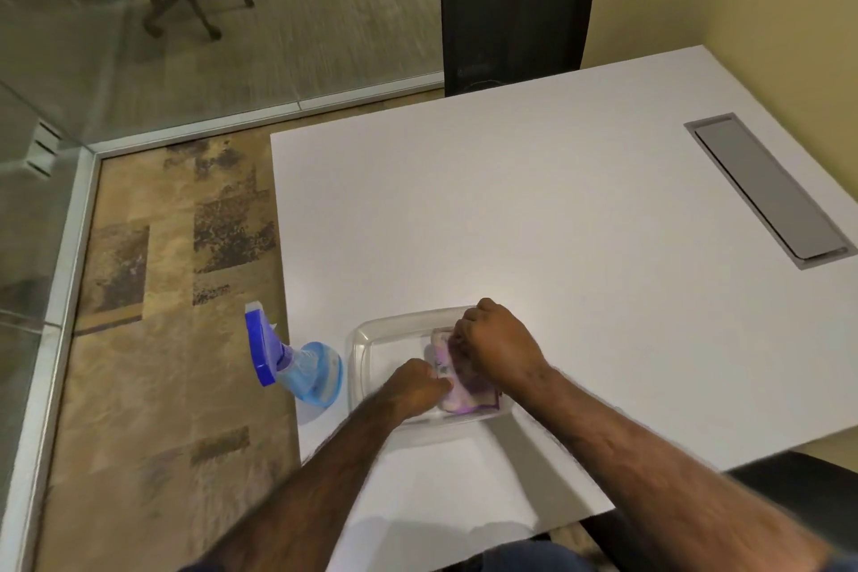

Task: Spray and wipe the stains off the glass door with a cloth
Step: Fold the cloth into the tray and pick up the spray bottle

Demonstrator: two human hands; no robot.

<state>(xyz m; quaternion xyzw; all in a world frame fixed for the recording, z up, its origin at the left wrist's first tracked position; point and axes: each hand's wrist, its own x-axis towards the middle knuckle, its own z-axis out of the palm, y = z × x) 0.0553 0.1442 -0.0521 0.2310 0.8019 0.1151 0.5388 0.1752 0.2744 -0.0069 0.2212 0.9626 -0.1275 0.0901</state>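
Note:
A purple and white cloth point(457, 395) lies folded in the right half of a clear plastic tray point(371, 339) on the white table point(557, 209). My right hand point(497, 341) is closed on the cloth's far end. My left hand point(418, 383) pinches the cloth's near left edge. A blue spray bottle point(302, 367) stands at the table's left edge, just left of the tray, with its nozzle pointing away. The glass wall point(139, 37) runs along the far left, beyond the carpet.
A grey cable hatch point(766, 190) is set into the table at the right. A black chair point(515, 0) stands behind the table's far edge. Patterned carpet point(162, 293) covers the floor between the table and the metal floor frame point(69, 246) of the glass.

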